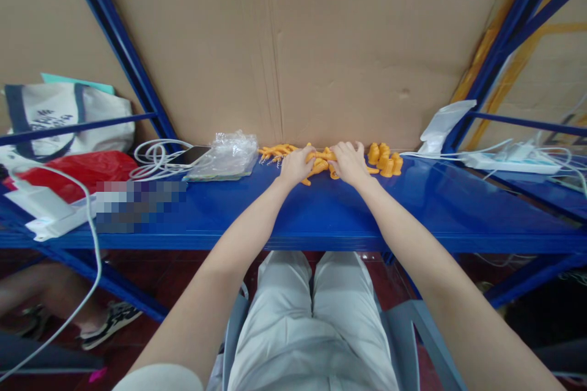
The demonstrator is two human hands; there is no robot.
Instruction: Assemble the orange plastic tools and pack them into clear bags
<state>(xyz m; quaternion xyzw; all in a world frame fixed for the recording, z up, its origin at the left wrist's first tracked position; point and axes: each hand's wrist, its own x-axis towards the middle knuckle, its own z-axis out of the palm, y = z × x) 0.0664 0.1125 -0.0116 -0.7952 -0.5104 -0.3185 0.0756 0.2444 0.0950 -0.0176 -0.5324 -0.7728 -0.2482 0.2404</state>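
Observation:
Both hands reach to the back of the blue shelf, above a small heap of orange plastic parts. My left hand is closed on one end of a slim orange plastic piece. On its other end, my right hand has its thumb and fingers closed. The exact shape of this piece is partly hidden by my fingers. Left of my left hand lies a cluster of orange branched pieces with thin, pale, wiry ends. Just right of my right hand stand several rounded orange pieces grouped together.
A clear plastic bag lies left of the parts, beside a coiled white cable. A red bag and a canvas bag sit farther left. Cardboard backs the blue shelf. At right is a white power strip.

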